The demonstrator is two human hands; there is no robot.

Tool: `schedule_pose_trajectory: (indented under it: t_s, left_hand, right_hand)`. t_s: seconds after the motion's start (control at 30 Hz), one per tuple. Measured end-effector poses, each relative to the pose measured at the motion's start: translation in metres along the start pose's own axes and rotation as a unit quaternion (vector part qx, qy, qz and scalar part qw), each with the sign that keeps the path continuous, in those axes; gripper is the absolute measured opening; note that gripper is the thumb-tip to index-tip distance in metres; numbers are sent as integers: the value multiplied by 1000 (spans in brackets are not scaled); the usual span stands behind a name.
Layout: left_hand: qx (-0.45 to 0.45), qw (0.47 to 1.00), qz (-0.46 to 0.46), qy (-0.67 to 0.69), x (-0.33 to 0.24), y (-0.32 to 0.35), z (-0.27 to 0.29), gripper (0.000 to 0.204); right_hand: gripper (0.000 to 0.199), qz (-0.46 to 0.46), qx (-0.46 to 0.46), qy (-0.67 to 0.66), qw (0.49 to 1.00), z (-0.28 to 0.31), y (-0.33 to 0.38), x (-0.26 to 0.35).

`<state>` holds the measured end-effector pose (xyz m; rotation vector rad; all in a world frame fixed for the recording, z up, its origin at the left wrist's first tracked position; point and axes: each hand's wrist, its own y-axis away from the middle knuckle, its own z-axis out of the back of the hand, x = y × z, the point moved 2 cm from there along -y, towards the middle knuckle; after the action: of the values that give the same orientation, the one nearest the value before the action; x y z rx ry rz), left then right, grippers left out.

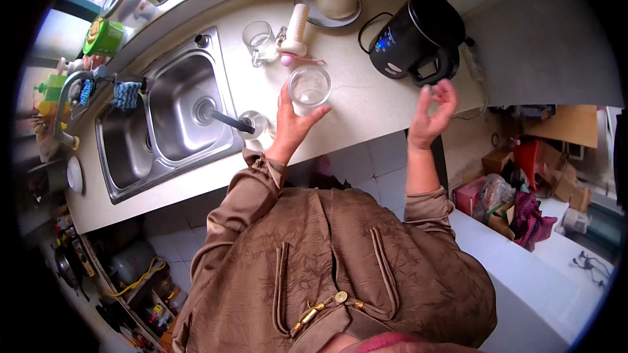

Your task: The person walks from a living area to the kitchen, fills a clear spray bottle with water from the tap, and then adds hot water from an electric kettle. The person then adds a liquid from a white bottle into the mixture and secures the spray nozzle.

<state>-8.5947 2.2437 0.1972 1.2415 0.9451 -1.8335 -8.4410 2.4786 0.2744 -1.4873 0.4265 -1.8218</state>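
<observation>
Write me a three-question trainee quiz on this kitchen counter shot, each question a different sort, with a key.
1. True or false: the left hand is wrapped around the clear glass on the counter.
2. Multiple choice: what is the right hand nearest to? A) the black kettle B) the sink C) the glass mug
3. Fill in: the right hand is open and holds ____.

Key
1. True: fingers and thumb sit round the glass.
2. A: the hand hangs just below the kettle's handle, not touching it.
3. Nothing.
</observation>
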Motion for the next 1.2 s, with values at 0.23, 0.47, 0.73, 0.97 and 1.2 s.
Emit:
schedule_pose_trajectory:
  t_s: [0.23, 0.47, 0.73, 0.97, 1.2]
  left_hand:
    - [27, 999, -46, -12, -24, -34, -11, 94]
    - [17, 997, 65, -37, -21, 0, -1, 117]
    - [57, 988, 131, 52, -63, 87, 48, 51]
    - [25, 978, 125, 164, -98, 85, 93, 25]
    - [-72, 982, 45, 171, -118, 75, 144, 25]
  right_hand:
    - [36, -156, 15, -78, 985, -13, -43, -54]
    - [13, -267, -103, -228, 931, -34, -45, -66]
    - [10, -242, -85, -275, 927, -6, -81, -43]
    - [2, -235, 0, -255, 938, 59, -113, 23]
    - [8, -267, 130, -193, 935, 85, -97, 73]
